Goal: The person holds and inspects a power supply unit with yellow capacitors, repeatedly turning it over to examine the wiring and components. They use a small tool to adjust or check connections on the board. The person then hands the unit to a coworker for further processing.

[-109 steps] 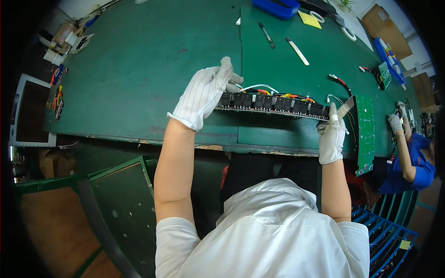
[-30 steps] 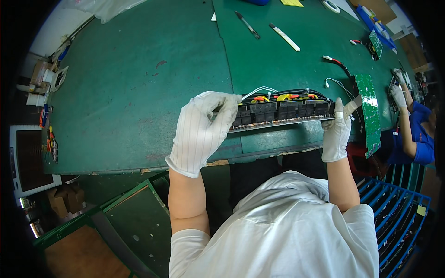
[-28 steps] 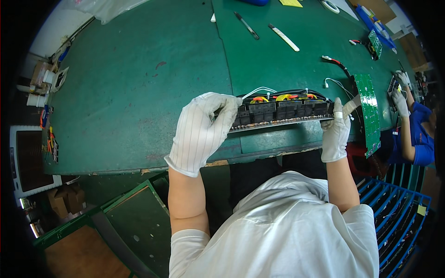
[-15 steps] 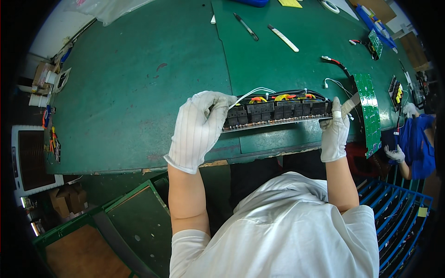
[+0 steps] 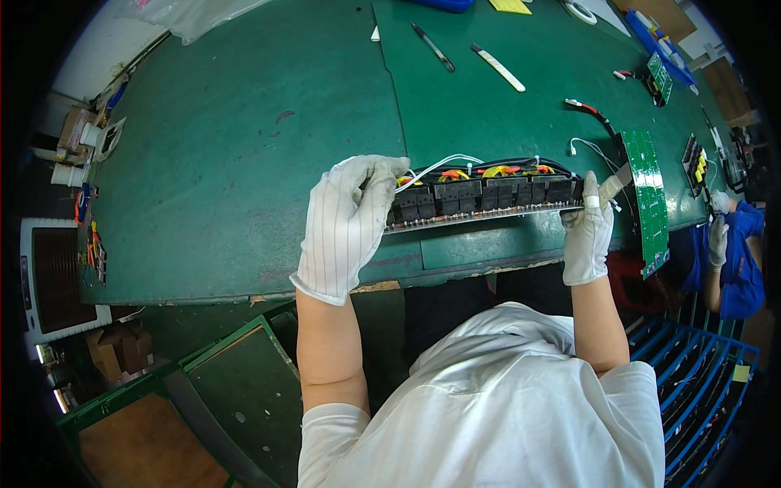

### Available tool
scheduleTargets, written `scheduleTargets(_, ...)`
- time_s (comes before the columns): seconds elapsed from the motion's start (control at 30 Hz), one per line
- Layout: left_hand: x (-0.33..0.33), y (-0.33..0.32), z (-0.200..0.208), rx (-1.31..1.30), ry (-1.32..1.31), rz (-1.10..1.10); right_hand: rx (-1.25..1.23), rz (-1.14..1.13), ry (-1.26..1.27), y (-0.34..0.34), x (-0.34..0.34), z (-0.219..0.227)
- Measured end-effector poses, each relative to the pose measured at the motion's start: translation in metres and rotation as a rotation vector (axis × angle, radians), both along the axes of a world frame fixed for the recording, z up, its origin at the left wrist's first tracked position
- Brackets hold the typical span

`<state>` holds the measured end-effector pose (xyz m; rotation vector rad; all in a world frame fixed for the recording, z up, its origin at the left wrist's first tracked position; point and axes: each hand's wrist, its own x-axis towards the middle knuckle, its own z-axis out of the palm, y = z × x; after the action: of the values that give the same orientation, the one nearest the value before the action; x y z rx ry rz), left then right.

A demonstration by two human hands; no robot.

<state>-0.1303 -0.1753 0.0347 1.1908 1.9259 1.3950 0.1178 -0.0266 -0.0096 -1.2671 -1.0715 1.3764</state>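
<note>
Head view, board [image 5: 488,199]: hung at two o'clock from centre, over the near edge of the table [image 5: 244,163].
Left hand [image 5: 346,224]: curled at the board's nine-o'clock end; I couldn't tell what it pinched.
Right hand [image 5: 587,232]: gripped the three-o'clock end.
Risk: white wires [image 5: 439,163] might have snagged on the glove and pulled loose.
Versus half a second earlier: left hand's fingertips had edged toward ten o'clock; co-worker's hand [image 5: 717,241] had risen.

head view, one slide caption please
Gloved left hand and right hand at opposite ends of a wired circuit board, green workbench beyond.
</note>
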Motion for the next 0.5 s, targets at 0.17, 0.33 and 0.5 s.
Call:
scheduleTargets(0.17, 0.002, 0.001, 0.008, -0.085, 0.054, -0.04, -0.006, -0.006, 0.013, 0.003, 0.004, -0.005)
scheduleTargets(0.33, 0.001, 0.005, -0.006, 0.06, 0.343, -0.211, 0.012, -0.002, -0.025, 0.0, 0.001, -0.002)
scheduleTargets(0.5, 0.005, 0.009, 0.003, -0.116, 0.49, -0.264, 0.013, 0.021, -0.055, 0.001, 0.004, -0.002)
